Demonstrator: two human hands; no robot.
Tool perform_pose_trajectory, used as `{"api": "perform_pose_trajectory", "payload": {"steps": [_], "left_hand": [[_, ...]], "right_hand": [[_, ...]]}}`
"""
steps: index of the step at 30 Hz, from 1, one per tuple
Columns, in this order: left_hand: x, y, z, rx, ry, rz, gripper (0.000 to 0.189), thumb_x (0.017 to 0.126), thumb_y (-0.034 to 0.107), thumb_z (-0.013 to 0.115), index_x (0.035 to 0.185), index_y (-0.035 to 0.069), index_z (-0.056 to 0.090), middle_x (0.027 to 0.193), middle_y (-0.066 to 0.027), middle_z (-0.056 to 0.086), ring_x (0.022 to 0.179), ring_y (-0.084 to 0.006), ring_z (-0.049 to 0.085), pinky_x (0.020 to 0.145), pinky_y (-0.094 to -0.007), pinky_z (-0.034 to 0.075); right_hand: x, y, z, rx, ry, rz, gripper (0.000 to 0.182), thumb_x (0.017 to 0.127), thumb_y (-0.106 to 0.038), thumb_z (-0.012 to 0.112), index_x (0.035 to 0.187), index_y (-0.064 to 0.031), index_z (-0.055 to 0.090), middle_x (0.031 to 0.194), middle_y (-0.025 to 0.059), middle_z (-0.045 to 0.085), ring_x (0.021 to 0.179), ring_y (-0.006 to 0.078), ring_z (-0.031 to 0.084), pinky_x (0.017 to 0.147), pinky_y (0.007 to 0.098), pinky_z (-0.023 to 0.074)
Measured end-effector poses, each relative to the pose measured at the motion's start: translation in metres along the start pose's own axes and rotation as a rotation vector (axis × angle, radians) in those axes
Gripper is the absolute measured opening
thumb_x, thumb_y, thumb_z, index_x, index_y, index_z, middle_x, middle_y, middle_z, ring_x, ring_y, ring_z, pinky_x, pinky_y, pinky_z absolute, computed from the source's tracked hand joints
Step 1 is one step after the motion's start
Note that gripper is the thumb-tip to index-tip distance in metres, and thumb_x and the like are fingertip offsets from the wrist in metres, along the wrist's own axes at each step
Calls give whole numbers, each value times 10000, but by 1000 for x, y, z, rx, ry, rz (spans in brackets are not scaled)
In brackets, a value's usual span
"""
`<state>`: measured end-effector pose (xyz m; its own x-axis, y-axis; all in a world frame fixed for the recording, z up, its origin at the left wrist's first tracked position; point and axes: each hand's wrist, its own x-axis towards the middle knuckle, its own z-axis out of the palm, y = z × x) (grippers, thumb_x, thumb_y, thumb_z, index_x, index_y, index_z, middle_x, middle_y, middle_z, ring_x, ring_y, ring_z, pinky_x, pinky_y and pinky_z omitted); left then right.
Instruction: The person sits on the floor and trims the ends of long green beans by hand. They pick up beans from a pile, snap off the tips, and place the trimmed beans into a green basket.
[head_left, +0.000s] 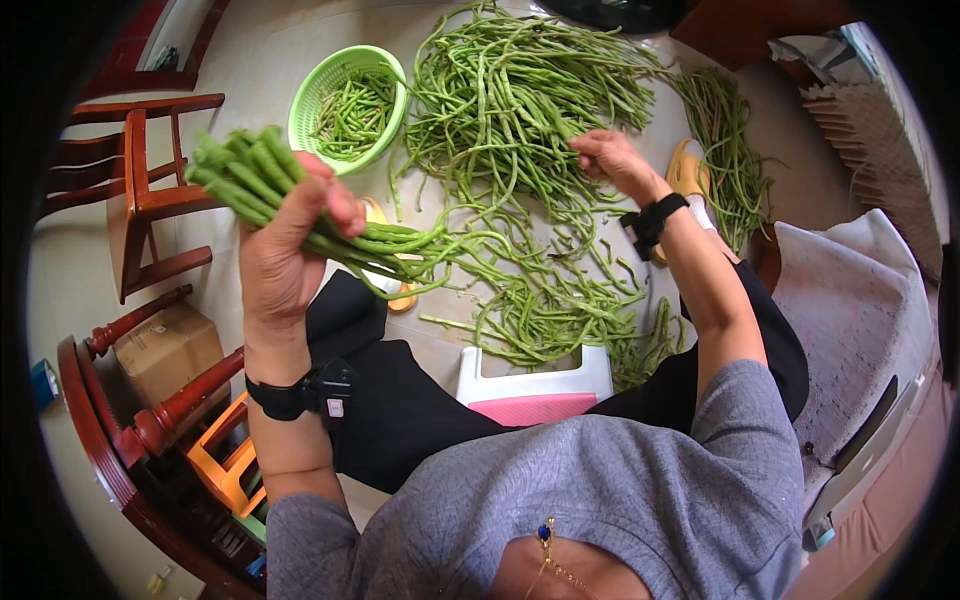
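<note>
My left hand (289, 232), raised on the left, is closed around a bunch of yardlong beans (251, 176). Their gathered ends stick out past the thumb, and the loose tails (427, 244) hang off to the right. At the right side of a big heap of yardlong beans (517, 112) on the floor, my right hand (611, 161) has its fingers pinched on a bean; the fingertips partly hide it. A green plastic colander (300, 112) beyond my left hand contains short bean pieces (356, 116).
Loose beans and scraps (555, 315) lie between my feet, before a white and pink plastic stool (532, 409). More beans (724, 150) lie beside my right yellow slipper (684, 169). Wooden chairs (165, 199) and a cardboard box (169, 341) stand left; a cloth-covered seat (847, 322) is right.
</note>
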<state>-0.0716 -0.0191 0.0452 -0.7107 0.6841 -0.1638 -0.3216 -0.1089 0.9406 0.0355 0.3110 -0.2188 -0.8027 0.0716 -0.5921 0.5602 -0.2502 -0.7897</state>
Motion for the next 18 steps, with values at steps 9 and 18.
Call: {"api": "perform_pose_trajectory", "payload": {"steps": [9,18], "left_hand": [[-3,-38,37,845,-241,100,333,710,-50,709,1015,23,599,878,-66,667,796,-155,650,689,-269,515],[-4,-38,53,997,-408,350,296,661,-6,730,933,28,617,825,-88,624,739,-229,625,640,-326,495]], "right_hand": [[-95,-67,139,823,-607,67,134,880,-213,601,896,-81,585,740,39,634,594,111,570,524,258,466],[-99,-71,165,1274,-552,320,154,852,-200,609,826,-49,593,708,27,569,595,142,530,563,257,448]]}}
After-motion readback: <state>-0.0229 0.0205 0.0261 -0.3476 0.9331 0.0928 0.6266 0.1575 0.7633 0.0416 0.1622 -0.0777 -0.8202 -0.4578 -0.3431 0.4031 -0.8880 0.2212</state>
